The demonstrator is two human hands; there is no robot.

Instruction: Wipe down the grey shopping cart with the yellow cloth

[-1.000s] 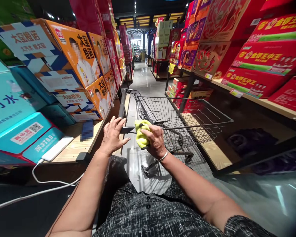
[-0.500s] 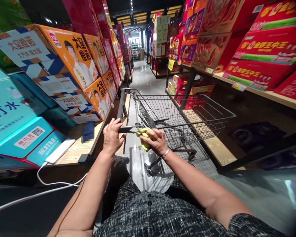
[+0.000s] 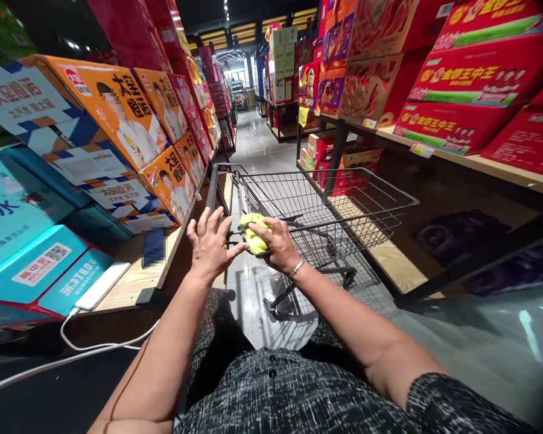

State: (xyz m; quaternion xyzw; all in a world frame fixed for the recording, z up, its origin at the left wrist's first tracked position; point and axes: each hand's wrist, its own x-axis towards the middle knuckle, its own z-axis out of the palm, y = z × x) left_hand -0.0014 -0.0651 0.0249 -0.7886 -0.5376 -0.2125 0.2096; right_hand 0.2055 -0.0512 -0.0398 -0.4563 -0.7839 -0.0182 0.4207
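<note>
The right hand [image 3: 274, 246] clutches a yellow cloth [image 3: 254, 235], fingers closed over it, pressing it against the handle [image 3: 233, 243] of a wire cart [image 3: 326, 208]; most of the cloth is hidden under the fingers. The left hand [image 3: 210, 244] rests at the same handle with fingers spread loosely, thumb near the cloth; whether it actually grips the bar cannot be told, since the hand covers it. The cart's wheels are largely hidden behind the basket and arms. To the left, a wooden shelf [image 3: 136, 280] carries orange boxes [image 3: 117, 114] and teal boxes [image 3: 31, 265], cut off at the edge. A white phone [image 3: 100, 285] with a cable lies there beside a blurred dark item [image 3: 154, 247]. Red boxes [image 3: 461, 90] fill the right shelves
</note>
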